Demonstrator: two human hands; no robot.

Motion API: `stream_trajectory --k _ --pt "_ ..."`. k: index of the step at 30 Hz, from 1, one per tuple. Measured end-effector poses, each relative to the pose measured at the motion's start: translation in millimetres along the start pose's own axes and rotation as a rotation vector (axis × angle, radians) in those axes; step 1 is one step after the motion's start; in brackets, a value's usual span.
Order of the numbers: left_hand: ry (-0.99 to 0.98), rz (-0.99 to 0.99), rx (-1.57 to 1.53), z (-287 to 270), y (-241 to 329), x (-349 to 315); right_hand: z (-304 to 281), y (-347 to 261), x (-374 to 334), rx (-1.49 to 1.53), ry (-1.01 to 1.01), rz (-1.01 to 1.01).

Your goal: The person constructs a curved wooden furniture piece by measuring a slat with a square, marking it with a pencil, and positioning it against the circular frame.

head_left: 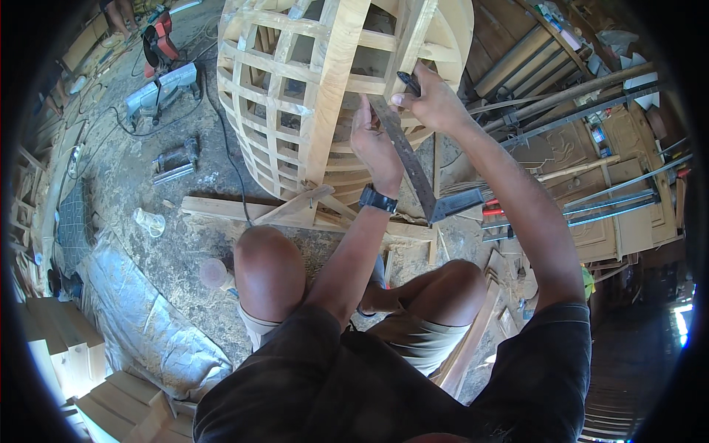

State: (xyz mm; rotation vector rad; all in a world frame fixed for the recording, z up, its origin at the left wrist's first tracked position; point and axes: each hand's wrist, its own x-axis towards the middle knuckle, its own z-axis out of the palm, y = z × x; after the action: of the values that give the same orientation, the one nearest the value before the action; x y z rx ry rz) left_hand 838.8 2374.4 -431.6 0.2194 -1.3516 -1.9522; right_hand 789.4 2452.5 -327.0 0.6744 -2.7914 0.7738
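A curved wooden lattice frame (336, 81) rises in front of me, made of pale slats crossing upright pieces. My left hand (377, 151), with a dark watch on its wrist, grips the rusty blade of a try square (408, 159). The blade's far end lies at the frame's wood, while its grey stock (456, 205) points right, nearer to me. A black marker (408, 83) sits in the closed fingers of my right hand (436, 103), whose thumb is close to the blade's far end. The marker's tip is too small to make out.
At the left stand a red and silver power saw (159, 85) and a nail gun (176, 160), with cables across the floor. A clear cup (150, 221) is near a silvery sheet (148, 303). Long bar clamps (613, 207) lie at the right. Boards (221, 209) lie below the frame.
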Motion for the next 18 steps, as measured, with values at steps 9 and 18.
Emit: stream_trajectory --k 9,18 --pt "0.018 -0.069 -0.071 7 4 1 -8 -10 3 -0.104 -0.121 0.132" --pt "-0.077 -0.105 -0.117 1 5 7 -6 -5 4 -0.076 -0.088 0.091"
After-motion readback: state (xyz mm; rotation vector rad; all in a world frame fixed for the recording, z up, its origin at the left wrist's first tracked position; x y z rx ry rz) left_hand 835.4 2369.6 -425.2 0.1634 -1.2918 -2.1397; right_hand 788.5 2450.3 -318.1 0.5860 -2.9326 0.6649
